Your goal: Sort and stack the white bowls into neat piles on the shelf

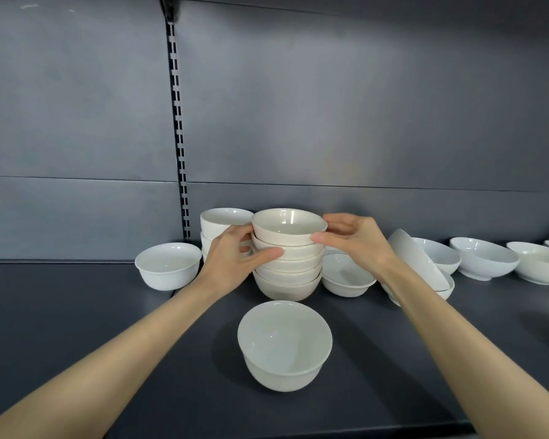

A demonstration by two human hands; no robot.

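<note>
Bowl pile [287, 264] stands upright mid-shelf [76, 312], nested white bowls mouths up, near the back panel. Your left hand [232, 258] grips the pile's side, and your right hand [355, 239] pinches the top bowl [289, 226] by its rim. A lone bowl [284, 343] sits just ahead, with bare shelf on either side to the front edge. Another stack [222, 221] stands just behind-left, and shallow bowls [482, 258] crowd the right.

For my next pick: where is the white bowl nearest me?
Head view, centre: the round white ceramic bowl stands on the dark shelf before the cream bowl stack.
</note>
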